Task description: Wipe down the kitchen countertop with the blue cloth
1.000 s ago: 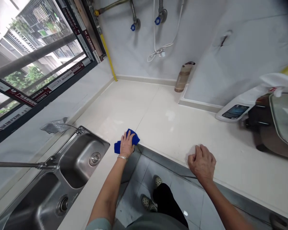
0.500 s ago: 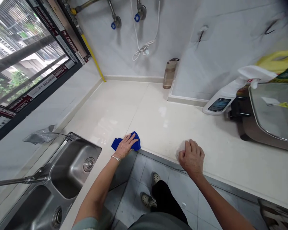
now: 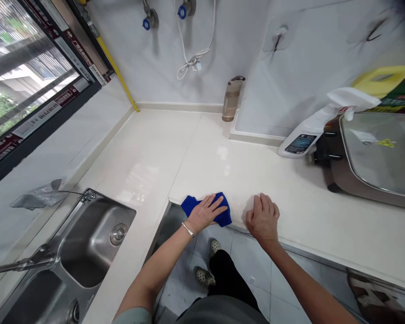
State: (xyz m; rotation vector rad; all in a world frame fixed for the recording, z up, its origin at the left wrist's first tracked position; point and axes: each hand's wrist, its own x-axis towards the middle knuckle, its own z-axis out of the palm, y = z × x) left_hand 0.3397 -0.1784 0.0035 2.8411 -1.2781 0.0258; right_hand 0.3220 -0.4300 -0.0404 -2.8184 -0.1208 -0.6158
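Observation:
Pressed down on a blue cloth (image 3: 225, 218), my left hand (image 3: 203, 213) has its fingers across the top and holds it against the counter's front edge. The cloth lies bunched, partly over the edge, and sticks out on both sides of the hand. A bracelet (image 3: 188, 229) circles the left wrist. To the right, my right hand (image 3: 263, 220) rests closed on the white countertop (image 3: 310, 216), fingers curled under, with nothing showing in them. A small gap separates it from the cloth.
At the left is a steel double sink (image 3: 87, 243) with a faucet (image 3: 23, 264). A brown bottle (image 3: 231, 100) stands in the back corner. A white spray bottle (image 3: 302, 137) leans by the wall, beside a lidded electric pan (image 3: 374, 153). A yellow-and-green container (image 3: 384, 83) is behind.
My left hand has slid the blue cloth rightward along the counter edge, closer to my right hand. The right hand stays on the same spot. The view has shifted slightly.

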